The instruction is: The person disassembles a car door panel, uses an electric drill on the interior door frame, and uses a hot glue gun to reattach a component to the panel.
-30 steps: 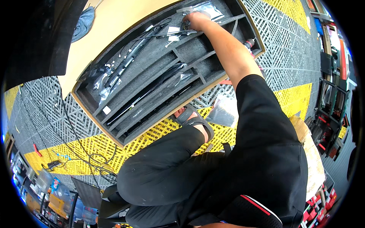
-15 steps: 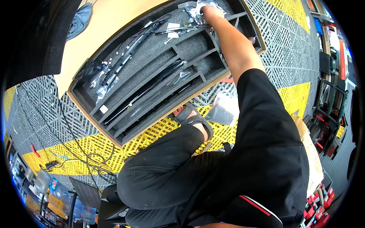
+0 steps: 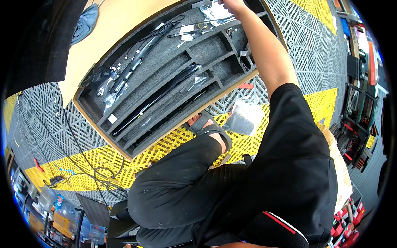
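Labels: a white tag (image 3: 187, 32) is lying in the upper part of the dark divided box (image 3: 237, 86), and a small white square (image 3: 112, 118) is sitting near its lower-left end; any print on them is coming out too small to read. A brown carton (image 3: 354, 41) by the right rim is showing turned lettering, not copied here. My right hand (image 3: 232, 5) is running off the top edge, fingertips mostly hidden. It's hovering over or touching the silvery bag (image 3: 215, 14); can't tell which, nor whether I'm gripping. That bag is lying in the box's upper right part, its top getting cut off. My left hand is staying out of view, state unknown. My right arm is lying extended over the box's right end, elbow slightly bending, black sleeve (image 3: 295, 111) covering the upper arm. Plastic wrapping is blurring the lower end of the black tube (image 3: 144, 51).
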`<state>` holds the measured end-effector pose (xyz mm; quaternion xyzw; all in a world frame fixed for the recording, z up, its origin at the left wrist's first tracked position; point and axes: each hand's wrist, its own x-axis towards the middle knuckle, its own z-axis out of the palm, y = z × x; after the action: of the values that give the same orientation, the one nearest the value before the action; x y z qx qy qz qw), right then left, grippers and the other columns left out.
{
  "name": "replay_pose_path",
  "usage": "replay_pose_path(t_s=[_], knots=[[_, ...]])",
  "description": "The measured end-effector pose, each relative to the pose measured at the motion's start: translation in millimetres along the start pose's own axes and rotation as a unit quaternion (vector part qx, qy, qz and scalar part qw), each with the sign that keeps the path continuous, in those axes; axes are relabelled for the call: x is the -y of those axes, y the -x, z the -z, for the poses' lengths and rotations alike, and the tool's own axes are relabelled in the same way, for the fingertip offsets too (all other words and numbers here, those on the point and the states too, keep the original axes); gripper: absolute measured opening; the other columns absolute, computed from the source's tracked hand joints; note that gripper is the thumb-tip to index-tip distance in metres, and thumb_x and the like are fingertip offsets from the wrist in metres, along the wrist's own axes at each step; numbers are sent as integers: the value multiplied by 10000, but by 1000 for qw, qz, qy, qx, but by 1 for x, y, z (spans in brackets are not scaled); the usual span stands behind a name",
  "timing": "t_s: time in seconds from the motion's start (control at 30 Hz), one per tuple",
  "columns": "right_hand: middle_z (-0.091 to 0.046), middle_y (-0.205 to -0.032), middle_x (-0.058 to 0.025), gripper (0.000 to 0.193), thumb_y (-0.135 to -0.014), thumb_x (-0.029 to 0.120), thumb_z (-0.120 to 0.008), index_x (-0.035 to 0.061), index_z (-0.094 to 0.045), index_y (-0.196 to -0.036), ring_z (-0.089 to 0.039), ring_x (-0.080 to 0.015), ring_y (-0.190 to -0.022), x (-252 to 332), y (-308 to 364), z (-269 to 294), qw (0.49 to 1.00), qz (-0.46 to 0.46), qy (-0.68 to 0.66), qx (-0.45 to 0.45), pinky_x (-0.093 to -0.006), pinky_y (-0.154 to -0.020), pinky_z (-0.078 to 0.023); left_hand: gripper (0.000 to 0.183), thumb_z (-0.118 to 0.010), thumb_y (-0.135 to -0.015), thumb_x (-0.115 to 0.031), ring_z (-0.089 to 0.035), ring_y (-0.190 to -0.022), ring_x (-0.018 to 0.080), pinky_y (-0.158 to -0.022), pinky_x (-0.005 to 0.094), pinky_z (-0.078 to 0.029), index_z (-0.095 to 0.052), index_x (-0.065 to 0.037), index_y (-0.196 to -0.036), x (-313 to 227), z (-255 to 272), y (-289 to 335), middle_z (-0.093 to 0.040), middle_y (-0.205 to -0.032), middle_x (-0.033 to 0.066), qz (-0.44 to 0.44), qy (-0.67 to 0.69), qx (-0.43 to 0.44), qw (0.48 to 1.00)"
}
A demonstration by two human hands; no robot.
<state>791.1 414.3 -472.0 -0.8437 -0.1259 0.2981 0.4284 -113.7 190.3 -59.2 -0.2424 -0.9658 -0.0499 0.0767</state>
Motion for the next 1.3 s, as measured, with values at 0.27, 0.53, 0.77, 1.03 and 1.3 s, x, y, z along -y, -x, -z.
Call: replay_pose_path(t_s=[0.27, 0.53, 0.77, 1.03, 1.3], knots=[[-690, -1116, -188, 345, -874, 239, -716, 50, -708, -1162, -639, -381, -1080, 18, 44, 0, 797, 328, 390, -324, -456, -935, -534, 610, -786, -914, -440, -591, -869, 279, -841, 437, -506, -691, 144, -1061, 3, -2, -3, -716, -1038, 270, 8, 3, 11, 1000], [-769, -1056, -106, 254, -860, 206, -731, 146, -780, -1102, -729, -281, -989, -37, 24, -55, 799, 184, 531, 213, -387, -904, -571, 603, -782, -918, -442, -584, -857, 272, -829, 434, -505, -696, 141, -1046, 12, 3, -5, -719, -1022, 262, 23, 2, 17, 1000], [-759, -1038, -122, 287, -892, 302, -718, 117, -748, -1109, -717, -282, -947, -69, -3, -52, 800, 154, 542, 207, -413, -874, -554, 614, -765, -927, -455, -606, -910, 297, -868, 455, -516, -679, 124, -1113, 8, -6, -23, -710, -1079, 262, 24, 54, 42, 997], [-777, -1000, -84, 283, -794, 263, -816, 173, -778, -1060, -728, -234, -939, -75, -23, -47, 869, 76, 440, 215, -361, -873, -556, 699, -708, -969, -452, -626, -1107, 337, -1023, 451, -508, -568, 79, -1401, -49, 6, 30, -612, -1379, 265, 89, 73, 54, 992], [-744, -905, -55, 268, -823, 270, -788, 81, -739, -1005, -685, -175, -822, -69, -14, -50, 861, 120, 450, 206, -349, -810, -557, 674, -735, -960, -418, -632, -1076, 311, -984, 434, -522, -583, 96, -1369, -49, 0, 31, -640, -1340, 254, 92, 92, 41, 991]])
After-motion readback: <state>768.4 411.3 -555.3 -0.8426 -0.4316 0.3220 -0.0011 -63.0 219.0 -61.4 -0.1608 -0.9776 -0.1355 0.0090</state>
